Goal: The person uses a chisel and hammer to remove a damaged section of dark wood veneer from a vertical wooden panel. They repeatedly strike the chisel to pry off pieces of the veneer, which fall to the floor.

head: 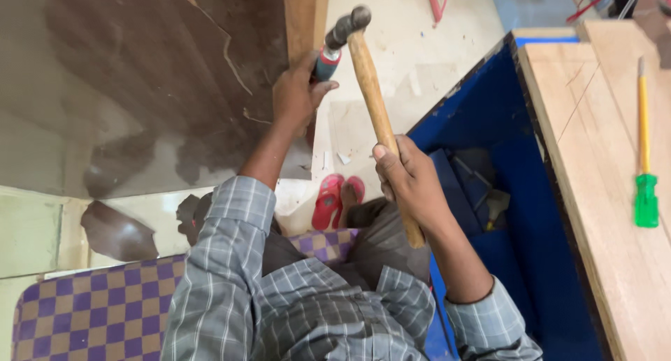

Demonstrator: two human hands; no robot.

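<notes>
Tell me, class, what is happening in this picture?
A person in a checked shirt holds a wooden-handled hammer in the right hand, its head raised beside a red-handled tool gripped in the left hand. That tool is set against the edge of a brown laminate sheet, whose surface is partly peeled. A green-handled screwdriver lies on the plywood board to the right.

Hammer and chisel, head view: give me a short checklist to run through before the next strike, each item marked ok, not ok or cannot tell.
1. Right hand gripped on hammer handle: ok.
2. Left hand wrapped around red-handled tool: ok.
3. Hammer head meets the tool's end: ok.
4. Tool tip seated on wooden strip: cannot tell, hidden.
5. Left fingers clear of hammer head: ok, though close.
6. Foot in red sandal below work area: not ok.
</notes>
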